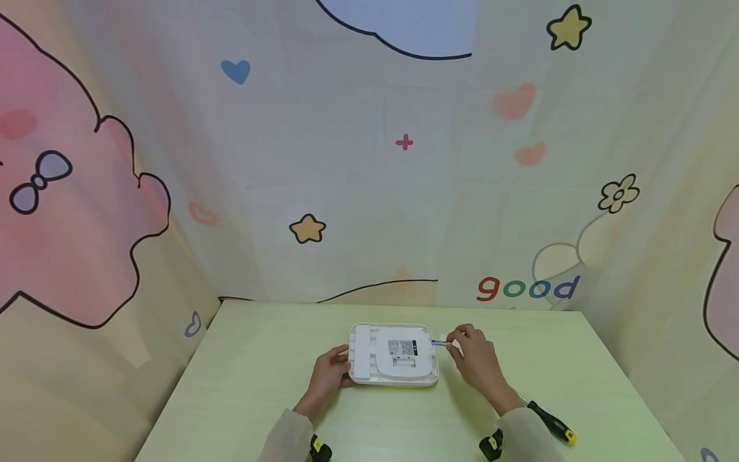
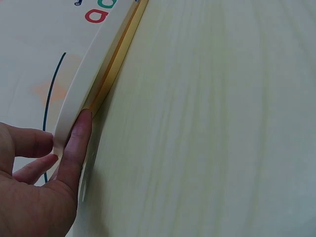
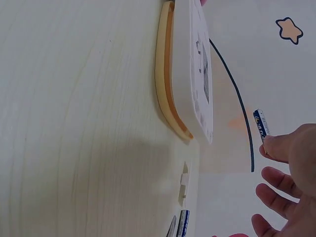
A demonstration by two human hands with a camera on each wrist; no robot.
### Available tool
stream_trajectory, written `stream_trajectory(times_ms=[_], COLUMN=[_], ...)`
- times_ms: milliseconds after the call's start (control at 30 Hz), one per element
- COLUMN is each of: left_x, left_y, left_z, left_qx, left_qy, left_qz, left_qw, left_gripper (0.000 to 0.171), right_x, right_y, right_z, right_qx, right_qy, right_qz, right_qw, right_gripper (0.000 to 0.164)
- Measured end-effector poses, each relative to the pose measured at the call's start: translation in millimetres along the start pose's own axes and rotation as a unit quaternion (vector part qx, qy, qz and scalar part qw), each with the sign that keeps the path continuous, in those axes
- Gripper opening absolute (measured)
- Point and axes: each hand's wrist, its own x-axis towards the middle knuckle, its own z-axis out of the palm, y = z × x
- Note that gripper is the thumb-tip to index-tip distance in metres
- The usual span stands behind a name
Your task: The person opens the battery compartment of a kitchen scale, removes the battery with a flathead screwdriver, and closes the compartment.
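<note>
A white, rounded-rectangular device (image 1: pixel 375 378) lies on the table with a printed label facing up. Its lower layer is yellow, seen along the edge in the right wrist view. At the device's left end my left hand (image 1: pixel 327 377) grips the edge between thumb and fingers. My right hand (image 1: pixel 476 362), just off the device's right end, pinches a small cylindrical battery (image 3: pixel 261 123) between thumb and finger; the other fingers are loosely bent. In the right wrist view, the battery is held above the table, apart from the device.
A small white plastic piece (image 3: pixel 184 185) and a second battery (image 3: pixel 183 222) lie on the table near my right hand. A screwdriver with a black and yellow handle (image 1: pixel 551 420) rests beside my right forearm. A printed cloth (image 1: pixel 369 192) hangs behind the table.
</note>
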Motion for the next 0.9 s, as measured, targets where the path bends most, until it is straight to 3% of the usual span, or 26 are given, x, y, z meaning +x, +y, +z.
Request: stream_trajectory(times_ms=[500, 900], left_x=[0.9, 0.6], left_y=[-1.6, -0.3], left_z=[0.3, 0.5], left_qx=[-0.001, -0.004], left_qy=[0.001, -0.001], left_qz=[-0.002, -0.006], left_qw=[1.0, 1.0], left_gripper=[0.047, 0.047], right_x=[-4.4, -9.4], right_y=[37.9, 64.3], right_z=[-15.0, -13.5], right_qx=[0.004, 0.009], right_qy=[0.008, -0.02], right_qz=[0.04, 0.091], right_qw=[0.999, 0.996], right_gripper=[0.01, 0.015])
